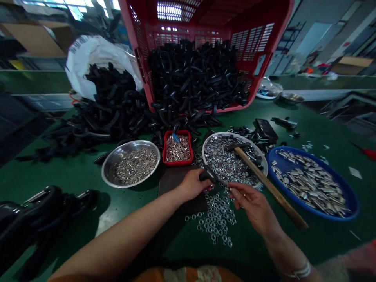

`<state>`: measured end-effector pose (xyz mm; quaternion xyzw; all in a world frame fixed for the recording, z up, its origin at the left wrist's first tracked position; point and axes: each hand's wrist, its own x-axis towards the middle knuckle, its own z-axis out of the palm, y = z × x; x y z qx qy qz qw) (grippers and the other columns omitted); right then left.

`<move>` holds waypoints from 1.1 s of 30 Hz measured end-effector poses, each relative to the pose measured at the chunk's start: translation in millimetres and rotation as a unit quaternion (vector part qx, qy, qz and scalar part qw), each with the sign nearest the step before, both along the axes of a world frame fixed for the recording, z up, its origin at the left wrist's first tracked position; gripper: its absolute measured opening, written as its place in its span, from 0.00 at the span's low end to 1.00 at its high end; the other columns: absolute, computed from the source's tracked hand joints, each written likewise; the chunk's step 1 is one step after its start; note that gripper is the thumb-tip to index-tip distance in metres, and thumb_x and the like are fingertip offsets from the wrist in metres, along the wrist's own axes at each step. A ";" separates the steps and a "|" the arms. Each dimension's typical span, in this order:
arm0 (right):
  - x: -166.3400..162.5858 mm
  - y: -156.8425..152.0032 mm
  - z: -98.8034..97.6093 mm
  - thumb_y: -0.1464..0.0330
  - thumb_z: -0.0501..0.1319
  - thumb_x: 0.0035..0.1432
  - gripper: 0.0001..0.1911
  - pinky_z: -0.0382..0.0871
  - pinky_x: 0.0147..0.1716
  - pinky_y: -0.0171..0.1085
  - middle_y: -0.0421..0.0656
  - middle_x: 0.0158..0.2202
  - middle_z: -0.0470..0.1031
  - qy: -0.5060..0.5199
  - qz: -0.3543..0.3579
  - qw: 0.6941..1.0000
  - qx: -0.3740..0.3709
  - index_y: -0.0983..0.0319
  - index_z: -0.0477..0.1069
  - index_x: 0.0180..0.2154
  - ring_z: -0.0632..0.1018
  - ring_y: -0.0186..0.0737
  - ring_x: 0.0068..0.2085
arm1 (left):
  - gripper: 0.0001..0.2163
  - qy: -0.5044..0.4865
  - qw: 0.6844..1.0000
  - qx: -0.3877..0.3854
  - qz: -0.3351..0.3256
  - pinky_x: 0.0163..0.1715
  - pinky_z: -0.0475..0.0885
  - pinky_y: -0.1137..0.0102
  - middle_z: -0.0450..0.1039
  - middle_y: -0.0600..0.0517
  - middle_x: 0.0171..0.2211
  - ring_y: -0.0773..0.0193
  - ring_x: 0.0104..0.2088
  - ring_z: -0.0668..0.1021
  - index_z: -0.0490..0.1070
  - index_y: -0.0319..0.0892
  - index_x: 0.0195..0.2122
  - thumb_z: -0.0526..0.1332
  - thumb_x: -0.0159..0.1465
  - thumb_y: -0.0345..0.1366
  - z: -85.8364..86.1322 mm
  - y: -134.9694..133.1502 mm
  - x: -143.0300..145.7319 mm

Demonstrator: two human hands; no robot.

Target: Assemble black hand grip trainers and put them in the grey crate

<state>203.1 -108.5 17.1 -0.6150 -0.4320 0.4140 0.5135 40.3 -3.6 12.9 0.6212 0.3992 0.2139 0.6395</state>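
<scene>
My left hand [192, 185] is closed around a black plastic part [208, 176], whose end points right over the dark pad. A thin metal piece seems to stick out of that end. My right hand [249, 199] pinches at its tip, and what is between the fingers is too small to name. Below both hands lies a loose spread of small metal nuts [216, 219]. Just beyond is a white round tray [214, 150] of small metal hardware, with a wooden-handled hammer [264, 180] across its rim.
A steel bowl [106, 176] and a red box [178, 162] hold small metal parts. On the right, a blue tray [317, 213] holds metal sleeves. A red crate [263, 74] and a white sack [76, 66] spill black parts behind. More black parts [49, 207] lie at left.
</scene>
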 end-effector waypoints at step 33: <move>-58.5 49.3 43.9 0.71 0.56 0.55 0.08 0.70 0.40 0.40 0.43 0.39 0.71 -0.201 0.113 0.953 0.195 0.58 0.69 0.39 0.73 0.38 0.42 | 0.09 -0.263 0.848 -0.452 0.085 0.17 0.66 0.82 0.67 0.55 0.26 0.75 0.22 0.71 0.68 0.38 0.34 0.64 0.52 0.27 7.9 -20.2 -49.3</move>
